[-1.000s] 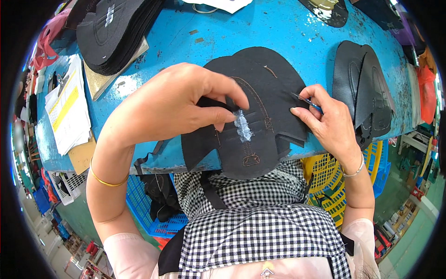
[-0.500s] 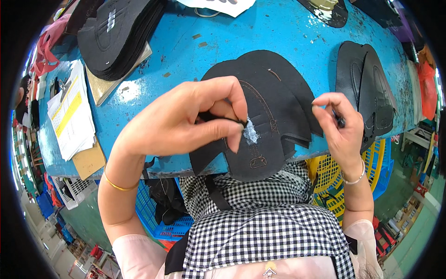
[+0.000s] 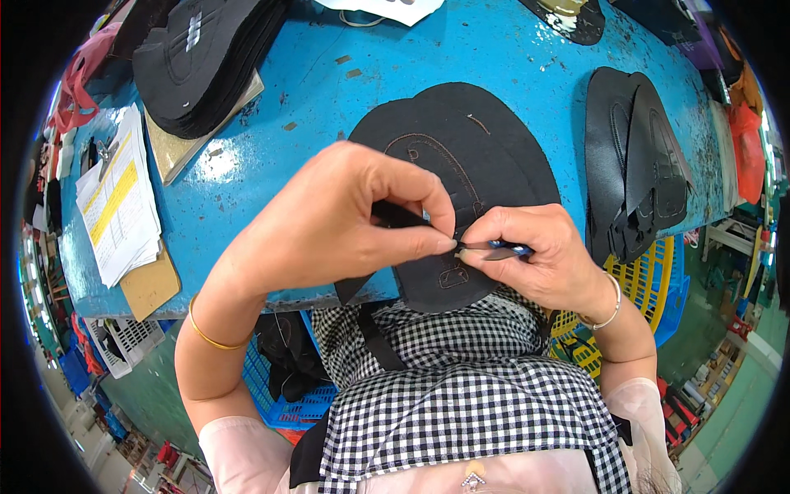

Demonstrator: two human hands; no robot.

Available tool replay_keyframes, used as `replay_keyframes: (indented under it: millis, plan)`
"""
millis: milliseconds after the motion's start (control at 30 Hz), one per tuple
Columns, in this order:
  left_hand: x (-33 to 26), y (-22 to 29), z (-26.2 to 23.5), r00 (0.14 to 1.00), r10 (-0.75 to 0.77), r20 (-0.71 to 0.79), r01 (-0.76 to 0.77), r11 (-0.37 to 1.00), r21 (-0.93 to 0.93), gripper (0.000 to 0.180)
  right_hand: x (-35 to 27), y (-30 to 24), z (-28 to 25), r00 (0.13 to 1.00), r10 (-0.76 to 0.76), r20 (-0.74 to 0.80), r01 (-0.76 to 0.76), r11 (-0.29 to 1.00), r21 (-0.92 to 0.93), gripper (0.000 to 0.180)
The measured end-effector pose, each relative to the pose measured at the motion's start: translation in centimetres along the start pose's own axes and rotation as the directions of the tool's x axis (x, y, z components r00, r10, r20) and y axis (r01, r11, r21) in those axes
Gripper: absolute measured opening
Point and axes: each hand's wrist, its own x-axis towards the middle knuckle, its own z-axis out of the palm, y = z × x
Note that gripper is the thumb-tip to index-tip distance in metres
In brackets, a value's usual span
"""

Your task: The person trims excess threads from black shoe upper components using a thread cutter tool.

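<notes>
Head view, centre frame: I see the left hand (image 3: pixel 329 222) pinching, thumb against forefinger, at the black stitched shoe piece (image 3: pixel 461 189) lying on the blue surface (image 3: pixel 271 140). Right hand (image 3: pixel 535 255) closed on a small blue-handled snipper (image 3: pixel 494 249), tip meeting the left fingertips. Stack of black soles (image 3: pixel 206 58) upper left.

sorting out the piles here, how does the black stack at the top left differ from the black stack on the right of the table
The top-left stack is tall, with many flat pieces neatly piled on a tan board. The right stack is low, only a few pieces, fanned and overlapping, resting straight on the blue table with its lower end at the table's near edge. Both are black and sole-shaped, untouched by the hands.
</notes>
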Motion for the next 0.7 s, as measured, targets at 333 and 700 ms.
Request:
replay_keyframes:
  millis: [333,700]
  plan:
    - [3.5,-0.3,-0.5,0.980,0.043,0.197,-0.145,0.827,0.543,0.012,-1.3,1.8,-1.9,0.994,0.036,-0.107,-0.072,0.933,-0.352,0.023]
    - [3.6,-1.3,0.5,0.972,0.178,0.154,-0.236,0.698,0.676,0.012,-0.5,0.8,-2.6,0.987,-0.121,0.106,0.158,0.852,-0.499,0.017]
